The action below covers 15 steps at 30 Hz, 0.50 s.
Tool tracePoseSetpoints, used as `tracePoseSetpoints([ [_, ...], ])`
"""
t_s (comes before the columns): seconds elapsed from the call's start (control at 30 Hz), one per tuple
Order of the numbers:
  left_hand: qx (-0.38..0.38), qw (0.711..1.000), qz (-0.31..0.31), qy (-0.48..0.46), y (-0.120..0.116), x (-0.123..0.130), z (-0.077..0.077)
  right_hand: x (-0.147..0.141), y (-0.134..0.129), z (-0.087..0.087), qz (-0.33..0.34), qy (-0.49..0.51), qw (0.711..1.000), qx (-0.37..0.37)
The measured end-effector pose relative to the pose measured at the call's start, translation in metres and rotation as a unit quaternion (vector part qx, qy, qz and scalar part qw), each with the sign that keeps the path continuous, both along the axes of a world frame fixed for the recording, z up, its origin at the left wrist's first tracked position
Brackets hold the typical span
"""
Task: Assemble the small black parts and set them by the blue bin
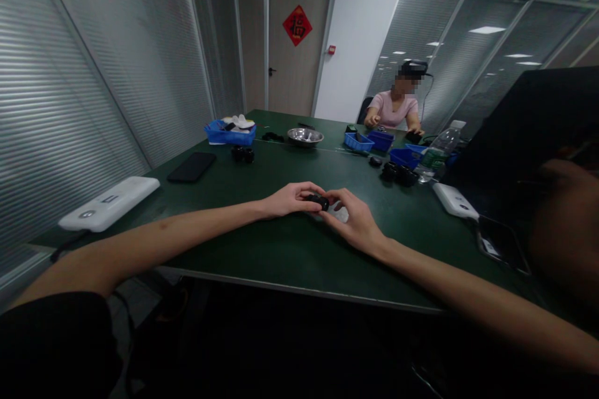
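The left hand (291,199) held a small black cylindrical part (320,202) between thumb and fingers, over the near middle of the green table (262,249). The right hand (354,221) was curved around the part's right end, thumb and forefinger apart and their tips beside it; whether those fingers also gripped it, I could not tell. Something pale and translucent (340,214) showed behind the right thumb, too unclear to name.

On the left side lay a white power bank (112,202) with a cable, and beyond it a flat black phone-like slab (191,167). Farther off were a pair of black round parts (243,154), a loaded blue tray (219,135) and, near the far middle, a shiny metal bowl (304,142).

On the right, larger black parts (399,174) sat just beside a clear plastic bottle (438,153) with a white cap. Nearer were a second white power bank (455,200) and a dark smartphone (503,243). A co-worker in a pink top (390,109) sat at the far right, behind several blue baskets (359,141).
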<state>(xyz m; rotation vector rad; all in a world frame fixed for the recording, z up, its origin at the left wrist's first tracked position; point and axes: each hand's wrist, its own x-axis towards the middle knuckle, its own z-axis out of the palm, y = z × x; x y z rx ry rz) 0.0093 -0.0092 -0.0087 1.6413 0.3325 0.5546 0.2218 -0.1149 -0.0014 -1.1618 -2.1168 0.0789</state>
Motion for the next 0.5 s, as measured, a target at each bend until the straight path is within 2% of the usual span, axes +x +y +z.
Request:
tracePoseSetpoints([
  [0.27, 0.008, 1.0, 0.0, -0.004, 0.0012, 0.0005, -0.0018, -0.0012, 0.0005, -0.0012, 0.02, 0.016, 1.0, 0.009],
  [0.37, 0.018, 1.0, -0.004, 0.004, 0.0012, 0.0001, -0.0014, 0.0003, 0.0008, -0.0006, 0.017, 0.005, 1.0, -0.008],
  [0.5, 0.022, 0.999, -0.012, 0.023, 0.0017, 0.0013, -0.0032, -0.0004, -0.0006, 0.0011, 0.03, -0.009, 0.999, 0.01],
])
